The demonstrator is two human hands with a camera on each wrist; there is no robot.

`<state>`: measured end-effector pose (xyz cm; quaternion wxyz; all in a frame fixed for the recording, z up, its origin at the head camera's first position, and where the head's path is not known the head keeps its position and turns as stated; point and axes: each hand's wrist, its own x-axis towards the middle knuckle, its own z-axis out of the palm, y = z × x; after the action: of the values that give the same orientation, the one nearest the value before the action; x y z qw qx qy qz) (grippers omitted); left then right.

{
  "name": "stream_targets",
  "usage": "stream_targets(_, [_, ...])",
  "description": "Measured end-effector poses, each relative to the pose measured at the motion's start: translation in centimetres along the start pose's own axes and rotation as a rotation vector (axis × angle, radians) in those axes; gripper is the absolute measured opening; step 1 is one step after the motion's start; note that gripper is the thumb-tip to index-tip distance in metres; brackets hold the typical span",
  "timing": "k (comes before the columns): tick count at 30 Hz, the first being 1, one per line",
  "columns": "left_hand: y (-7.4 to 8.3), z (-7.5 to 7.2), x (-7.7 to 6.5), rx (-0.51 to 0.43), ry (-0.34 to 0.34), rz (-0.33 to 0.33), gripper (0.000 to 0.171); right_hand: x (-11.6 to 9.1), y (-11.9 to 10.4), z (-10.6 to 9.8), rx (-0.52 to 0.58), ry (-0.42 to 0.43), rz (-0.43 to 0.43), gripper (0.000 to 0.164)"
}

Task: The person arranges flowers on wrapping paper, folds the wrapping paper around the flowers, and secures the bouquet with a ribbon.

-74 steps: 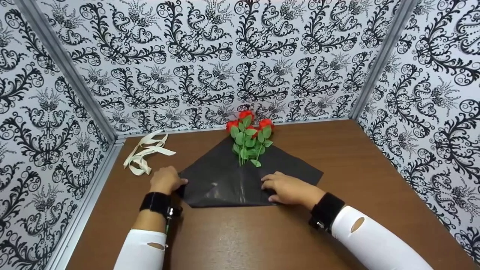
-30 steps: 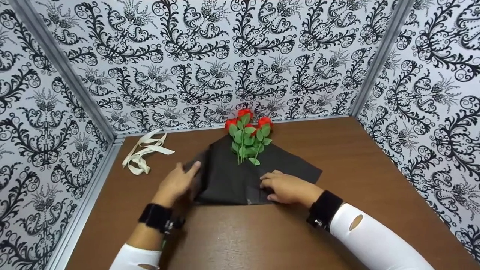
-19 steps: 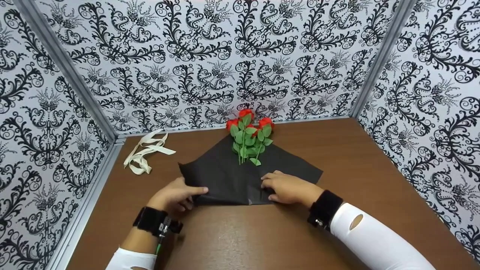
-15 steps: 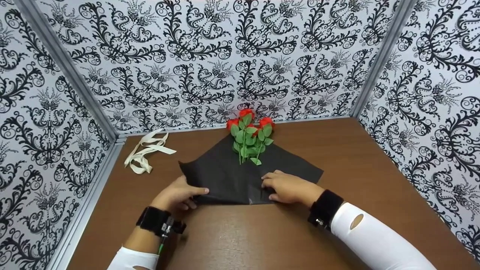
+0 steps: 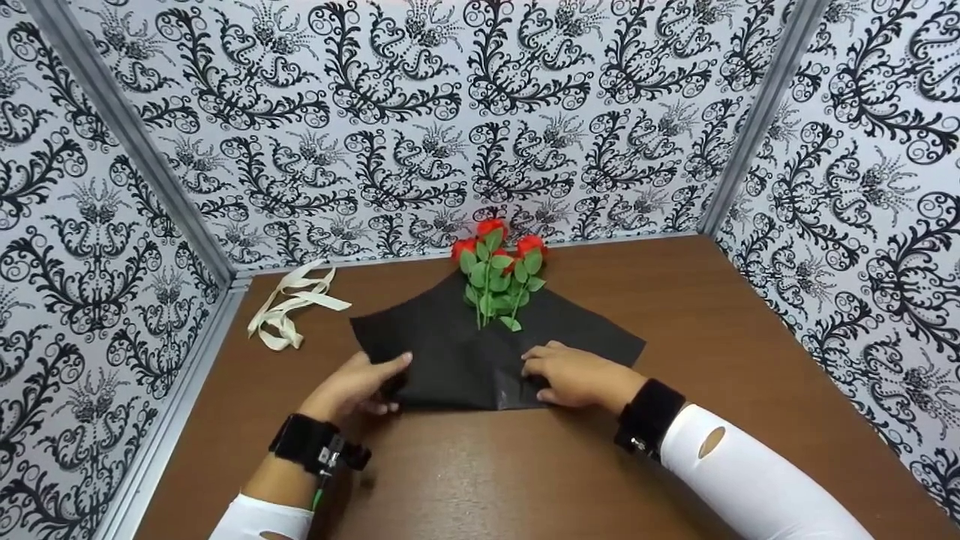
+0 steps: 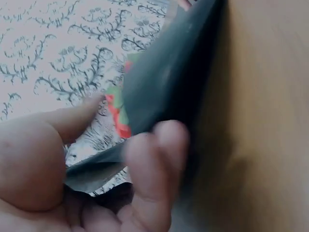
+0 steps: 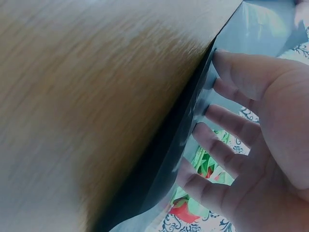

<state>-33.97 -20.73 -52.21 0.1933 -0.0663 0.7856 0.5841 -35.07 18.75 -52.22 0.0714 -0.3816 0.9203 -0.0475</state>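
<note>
A sheet of black wrapping paper lies on the table, its near edge folded, its left corner flaring outward. Several red roses with green leaves lie on its far part, the lower stems hidden by the fold. My left hand is at the paper's lower left edge, thumb over the paper, fingers low beside it. In the left wrist view, the thumb stands well apart from the fingertips. My right hand rests on the right part of the fold. Its fingers are spread, tips touching the paper in the right wrist view.
A cream ribbon lies loosely bunched at the back left of the brown table. Patterned wall panels enclose the back and both sides, with the rose heads close to the back one.
My left hand has left the paper's left corner and come lower and inward. The left part of the paper was lifted and now flares outward. My right hand has stayed in place.
</note>
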Motion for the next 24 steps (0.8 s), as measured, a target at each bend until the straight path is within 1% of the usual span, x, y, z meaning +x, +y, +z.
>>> stream_targets(2, [-0.2, 0.1, -0.1, -0.003, -0.024, -0.024, 0.082, 0.0, 0.0, -0.1, -0.003, -0.002, -0.001, 0.037])
stream_targets(4, [-0.3, 0.4, -0.1, 0.036, -0.030, 0.007, 0.091, 0.0, 0.0, -0.1, -0.006, -0.001, -0.004, 0.038])
stream_targets(6, [-0.4, 0.8, -0.1, 0.083, -0.008, 0.037, 0.090, 0.0, 0.0, -0.1, -0.013, -0.003, -0.006, 0.038])
stream_targets(8, [-0.3, 1.2, 0.1, 0.112, 0.014, 0.063, 0.096, 0.1, -0.1, -0.1, -0.015, -0.005, -0.005, 0.039])
stream_targets(9, [-0.3, 1.2, 0.2, 0.123, 0.028, 0.076, 0.095, 0.2, -0.1, -0.1, -0.016, -0.005, -0.006, 0.039])
stream_targets(11, [-0.3, 1.4, 0.2, 0.115, 0.051, 0.088, 0.091, 0.2, -0.1, 0.0, -0.016, -0.004, -0.003, 0.040])
stream_targets(12, [-0.2, 1.4, 0.2, 0.107, 0.058, 0.100, 0.096, 0.3, -0.1, 0.1, -0.017, -0.005, -0.001, 0.040])
stream_targets(13, [-0.2, 1.4, 0.2, 0.101, 0.066, 0.108, 0.094, 0.2, -0.1, 0.1, -0.017, -0.006, -0.001, 0.041])
stream_targets(15, [-0.1, 1.5, 0.2, 0.094, 0.086, 0.119, 0.080, 0.2, -0.1, 0.1, -0.016, -0.008, -0.003, 0.041])
stream_targets(16, [0.0, 1.7, 0.2, 0.089, 0.096, 0.125, 0.076, 0.2, -0.1, 0.1, -0.016, -0.009, -0.004, 0.042])
stream_targets(18, [0.2, 2.1, 0.1, 0.110, 0.125, 0.145, 0.072, 0.1, 0.0, 0.0, -0.017, -0.013, -0.004, 0.042])
stream_targets(20, [0.6, 2.6, 0.0, 0.150, 0.170, 0.178, 0.070, 0.1, 0.0, 0.0, -0.018, -0.010, -0.004, 0.042])
stream_targets(23, [1.3, 3.3, -0.2, 0.251, 0.261, 0.263, 0.064, 0.2, -0.1, 0.1, -0.032, -0.005, 0.001, 0.042])
stream_targets(24, [1.5, 3.5, -0.3, 0.253, 0.273, 0.271, 0.062, 0.2, -0.1, 0.1, -0.036, -0.003, 0.002, 0.042])
